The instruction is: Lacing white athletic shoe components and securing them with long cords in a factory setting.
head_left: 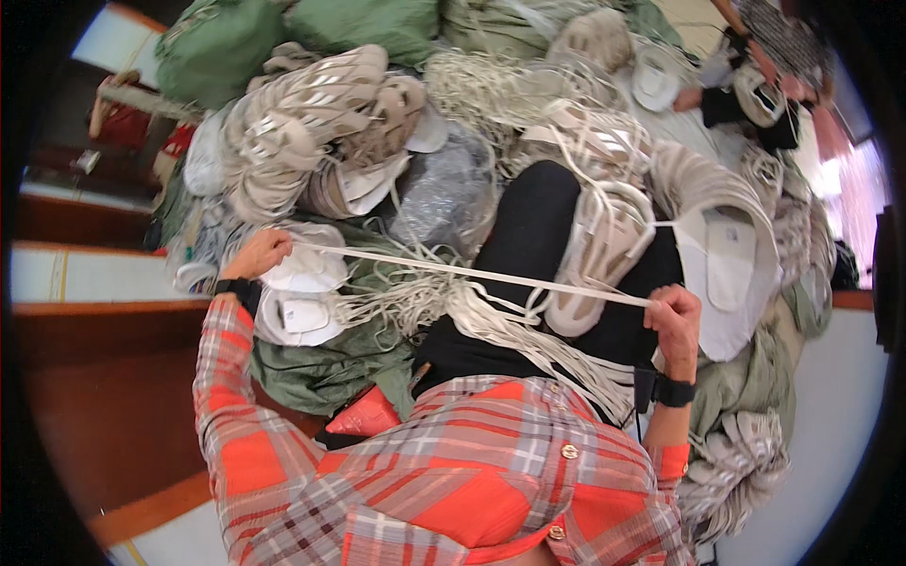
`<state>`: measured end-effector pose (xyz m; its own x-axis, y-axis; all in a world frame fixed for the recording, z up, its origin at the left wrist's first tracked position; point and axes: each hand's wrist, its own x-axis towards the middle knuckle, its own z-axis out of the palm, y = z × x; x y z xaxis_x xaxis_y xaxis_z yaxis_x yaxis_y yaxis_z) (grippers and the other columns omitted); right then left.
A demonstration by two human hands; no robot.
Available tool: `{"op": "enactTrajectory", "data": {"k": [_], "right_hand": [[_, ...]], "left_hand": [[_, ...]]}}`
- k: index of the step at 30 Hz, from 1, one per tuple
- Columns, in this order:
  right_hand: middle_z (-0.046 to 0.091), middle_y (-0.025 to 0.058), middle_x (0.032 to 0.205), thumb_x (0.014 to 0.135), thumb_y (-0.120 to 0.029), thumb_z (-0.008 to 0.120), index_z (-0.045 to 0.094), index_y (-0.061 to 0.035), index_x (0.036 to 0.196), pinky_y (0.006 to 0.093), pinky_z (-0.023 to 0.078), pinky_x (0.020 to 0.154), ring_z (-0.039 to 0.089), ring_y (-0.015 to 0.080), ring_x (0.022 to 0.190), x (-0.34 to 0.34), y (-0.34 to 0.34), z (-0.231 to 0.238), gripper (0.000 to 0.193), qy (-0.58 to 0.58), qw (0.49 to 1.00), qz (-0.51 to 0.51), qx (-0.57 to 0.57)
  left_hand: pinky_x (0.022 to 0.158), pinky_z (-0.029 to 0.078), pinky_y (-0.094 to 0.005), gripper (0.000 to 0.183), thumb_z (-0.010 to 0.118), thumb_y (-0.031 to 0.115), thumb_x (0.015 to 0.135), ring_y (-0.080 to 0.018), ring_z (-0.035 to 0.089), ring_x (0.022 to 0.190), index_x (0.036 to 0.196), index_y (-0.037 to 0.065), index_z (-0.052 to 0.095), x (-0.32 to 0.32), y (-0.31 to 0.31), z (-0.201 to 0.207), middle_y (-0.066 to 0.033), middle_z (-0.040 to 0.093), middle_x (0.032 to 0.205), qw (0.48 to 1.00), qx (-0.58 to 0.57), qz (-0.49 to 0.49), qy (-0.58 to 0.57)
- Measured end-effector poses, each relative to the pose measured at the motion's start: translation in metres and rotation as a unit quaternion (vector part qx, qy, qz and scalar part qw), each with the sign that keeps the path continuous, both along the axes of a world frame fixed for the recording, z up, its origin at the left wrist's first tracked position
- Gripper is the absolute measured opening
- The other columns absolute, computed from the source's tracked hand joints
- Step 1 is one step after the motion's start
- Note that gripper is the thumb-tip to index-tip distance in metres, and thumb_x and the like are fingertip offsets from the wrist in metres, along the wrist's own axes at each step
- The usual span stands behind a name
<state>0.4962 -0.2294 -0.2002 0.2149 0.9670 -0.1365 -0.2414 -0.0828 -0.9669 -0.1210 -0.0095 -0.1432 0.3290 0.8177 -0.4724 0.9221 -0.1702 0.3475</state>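
A cream shoelace (472, 273) runs taut across my lap, pinched at one end by my left hand (260, 253) and at the other by my right hand (675, 321). Both hands are closed on it. Beneath the lace, a beige and white shoe upper (609, 236) lies on my black-trousered legs, and some lacing shows at its front. A bundle of loose cream laces (528, 344) spreads over my lap toward my right hip. White shoe pieces (300, 316) sit just below my left hand.
Stacked beige shoe uppers (302, 123) rise at the far left, and another nested stack (722, 212) stands at my right. Tangled laces (481, 90) and green sacks (222, 47) lie farther back. A clear plastic-wrapped bundle (442, 189) sits ahead. Another person's hands (764, 66) hold a shoe at the upper right.
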Motion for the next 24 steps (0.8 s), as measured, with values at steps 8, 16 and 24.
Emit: {"op": "enactTrajectory", "data": {"k": [8, 16, 24], "right_hand": [[0.063, 0.0082, 0.067, 0.069, -0.006, 0.069, 0.066, -0.0013, 0.072, 0.0303, 0.044, 0.057, 0.059, 0.0184, 0.062, -0.015, -0.017, 0.04, 0.006, -0.345, 0.919, 0.189, -0.009], [0.06, 0.0138, 0.063, 0.083, -0.012, 0.056, 0.061, 0.0004, 0.077, 0.0315, 0.047, 0.053, 0.061, 0.0257, 0.057, -0.044, 0.008, 0.048, 0.015, -0.339, 0.871, 0.355, 0.013], [0.06, 0.0173, 0.062, 0.089, -0.011, 0.047, 0.057, 0.0061, 0.104, 0.0352, 0.049, 0.049, 0.061, 0.0247, 0.049, -0.069, 0.062, 0.003, 0.025, -0.352, 0.918, 0.139, -0.119]], "left_hand": [[0.074, 0.051, -0.0393, 0.021, 0.053, 0.02, 0.084, -0.032, 0.063, 0.087, 0.091, 0.006, 0.067, -0.013, 0.003, -0.055, -0.0194, 0.065, 0.098, 0.9, 0.327, 0.182, 0.223], [0.069, 0.052, -0.0262, 0.027, 0.053, 0.009, 0.087, -0.0162, 0.064, 0.077, 0.111, -0.005, 0.053, 0.221, -0.004, -0.044, -0.014, 0.066, 0.094, 0.751, -0.06, 0.289, -0.591], [0.05, 0.047, -0.0376, 0.013, 0.06, 0.016, 0.083, -0.027, 0.062, 0.055, 0.079, 0.004, 0.064, 0.378, -0.093, -0.076, -0.0134, 0.063, 0.064, 0.946, 0.085, -0.11, -0.292]]}}
